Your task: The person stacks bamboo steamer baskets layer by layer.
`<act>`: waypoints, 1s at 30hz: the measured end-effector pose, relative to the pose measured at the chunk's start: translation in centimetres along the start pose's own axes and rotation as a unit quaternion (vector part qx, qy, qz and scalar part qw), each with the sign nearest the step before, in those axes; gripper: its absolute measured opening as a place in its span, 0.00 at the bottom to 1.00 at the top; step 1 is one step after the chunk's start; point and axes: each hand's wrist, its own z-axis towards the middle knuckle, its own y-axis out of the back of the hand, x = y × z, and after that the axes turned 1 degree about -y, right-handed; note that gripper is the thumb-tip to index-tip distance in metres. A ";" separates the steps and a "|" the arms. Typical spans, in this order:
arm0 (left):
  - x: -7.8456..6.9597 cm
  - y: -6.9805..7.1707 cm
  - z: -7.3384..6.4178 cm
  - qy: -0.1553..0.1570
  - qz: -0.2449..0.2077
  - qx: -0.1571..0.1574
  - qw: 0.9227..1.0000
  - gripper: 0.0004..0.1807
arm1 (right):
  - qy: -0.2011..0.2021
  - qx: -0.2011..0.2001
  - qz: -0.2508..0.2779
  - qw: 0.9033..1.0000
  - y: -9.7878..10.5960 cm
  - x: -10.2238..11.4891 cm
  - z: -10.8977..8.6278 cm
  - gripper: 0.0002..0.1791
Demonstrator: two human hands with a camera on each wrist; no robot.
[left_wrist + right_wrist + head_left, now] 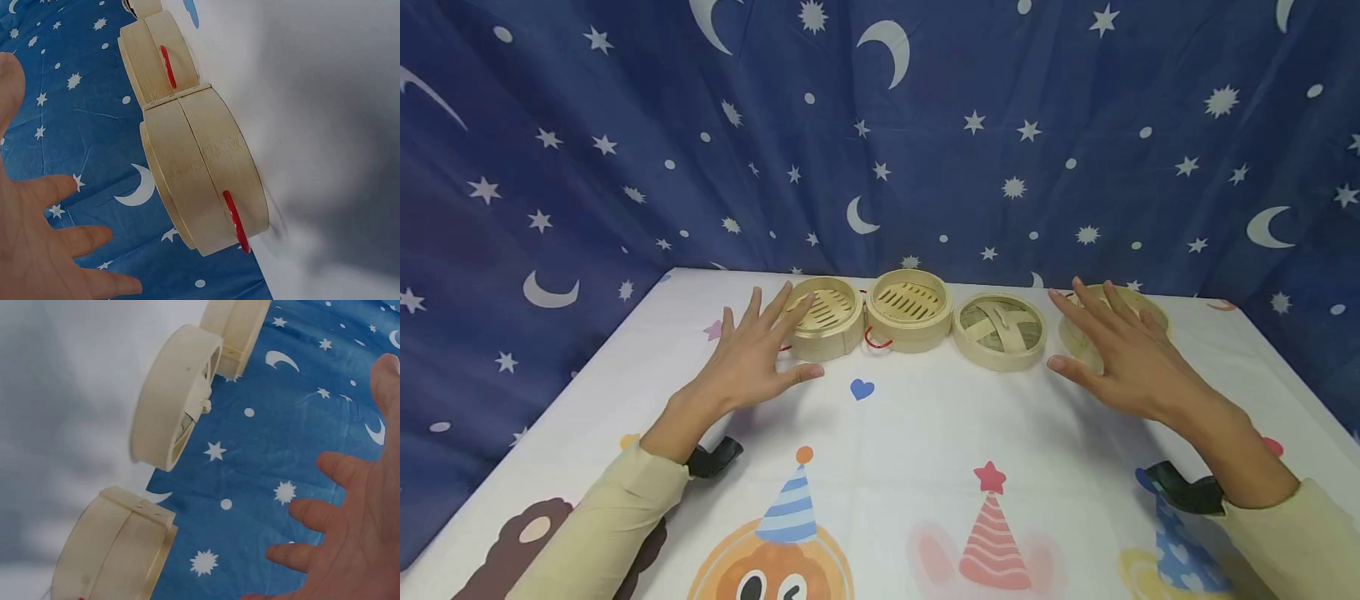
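Both hands hover over the table with fingers spread, holding nothing. My left hand (747, 360) is nearest the leftmost bamboo steamer basket (827, 321), overlapping its left edge in the head view. A second steamer basket (910, 310) with a slatted base stands right beside it. To its right lies a round bamboo steamer lid (1002, 332) with a woven top and a cross strap. My right hand (1123, 358) partly hides another round bamboo basket (1156, 315) at the far right. In the left wrist view, red loops (235, 220) stick out from the baskets' sides.
The white tablecloth (917, 433) carries printed party hats, hearts and cartoon faces. Behind the table's back edge hangs a dark blue curtain (925, 150) with moons and stars. Black straps (718, 458) sit at both wrists.
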 end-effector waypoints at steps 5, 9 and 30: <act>0.2 0.2 0.2 -0.005 -0.001 -0.008 1.000 0.52 | 0.001 0.006 0.006 1.000 -0.4 -0.2 0.2 0.48; 0.3 0.0 0.1 -0.007 -0.004 -0.010 1.000 0.52 | -0.004 0.014 0.008 1.000 -0.7 -0.3 0.2 0.48; 2.0 -1.7 -0.4 0.079 -0.129 -0.018 0.988 0.46 | 0.036 -0.022 0.100 0.994 -1.8 1.2 1.4 0.43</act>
